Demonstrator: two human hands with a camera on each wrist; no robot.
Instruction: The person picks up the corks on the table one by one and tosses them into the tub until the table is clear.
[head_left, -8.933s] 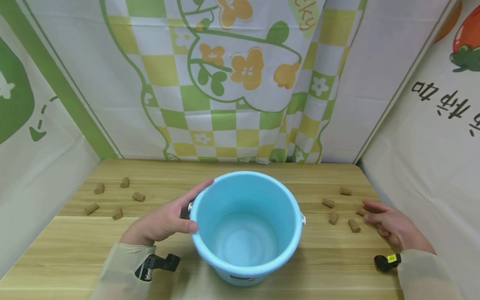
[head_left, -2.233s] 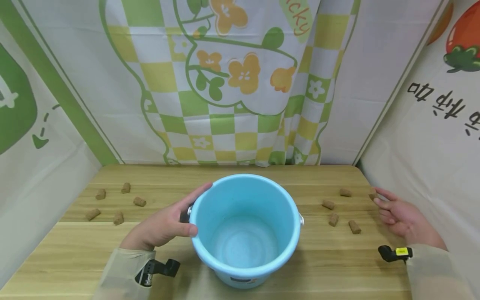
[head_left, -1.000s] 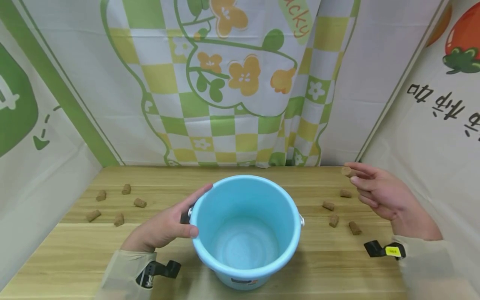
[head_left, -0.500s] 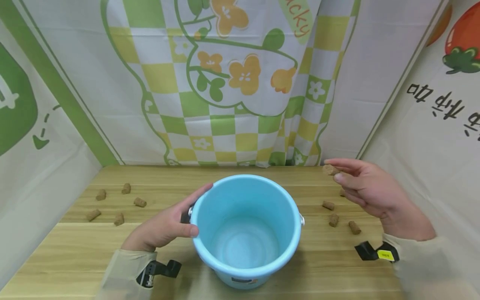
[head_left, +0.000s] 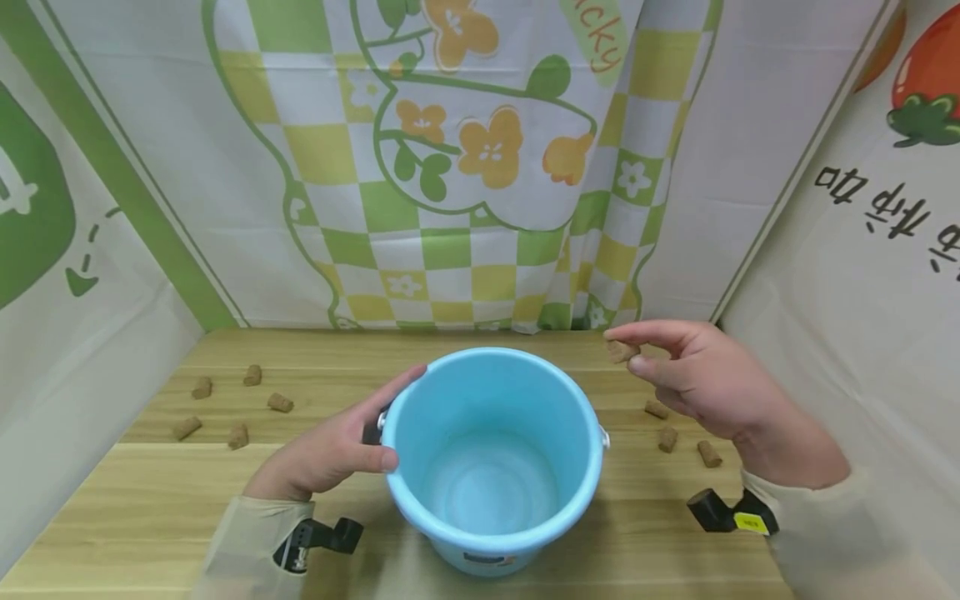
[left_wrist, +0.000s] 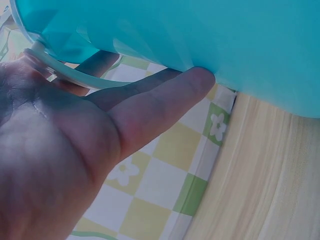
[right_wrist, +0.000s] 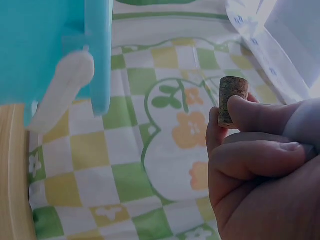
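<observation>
A light blue bucket (head_left: 491,533) stands upright on the wooden table, and I see nothing inside it. My left hand (head_left: 330,450) rests against the bucket's left side with thumb and fingers spread; in the left wrist view, straight fingers (left_wrist: 160,112) touch the outer wall near the white handle (left_wrist: 82,77). My right hand (head_left: 712,379) pinches a cork (head_left: 621,352) between thumb and fingers, above the table beyond the bucket's right rim. The right wrist view shows this cork (right_wrist: 230,90) upright beside the bucket (right_wrist: 97,60), apart from it.
Several corks lie scattered at the left, including one cork (head_left: 280,403) nearest the bucket. Right of the bucket lie more corks, among them one cork (head_left: 708,454) below my right hand. A patterned curtain (head_left: 480,250) hangs behind the table (head_left: 150,517).
My right hand has picked up a cork from the far right, lifted it and carried it left toward the bucket. The left hand and the bucket have stayed in place.
</observation>
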